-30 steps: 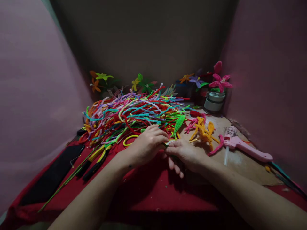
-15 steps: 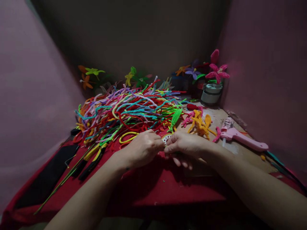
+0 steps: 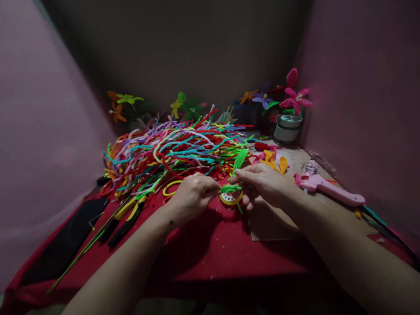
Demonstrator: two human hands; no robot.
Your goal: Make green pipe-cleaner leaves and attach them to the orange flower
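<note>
Between my hands is a small green pipe-cleaner piece [image 3: 230,188]. My left hand [image 3: 198,192] pinches its left end. The fingers of my right hand [image 3: 259,181] are closed near its right end, with the thumb and forefinger together. Beneath the piece, a yellow tape roll [image 3: 231,199] rests on the red cloth [image 3: 210,253]. Just behind my right fingertips stands a green leaf shape [image 3: 241,159], its lower end partly hidden by them.
Behind my hands lies a large heap of colourful pipe cleaners [image 3: 183,144]. Yellow-black pliers [image 3: 129,218] and a black flat object [image 3: 65,240] are at left. At right are orange pieces [image 3: 282,165], a pink glue gun [image 3: 331,188] and a potted pink flower [image 3: 296,100].
The green piece now shows between my hands. My right hand has moved up and slightly right, and my left hand slightly left. More of the tape roll and the board at right is visible.
</note>
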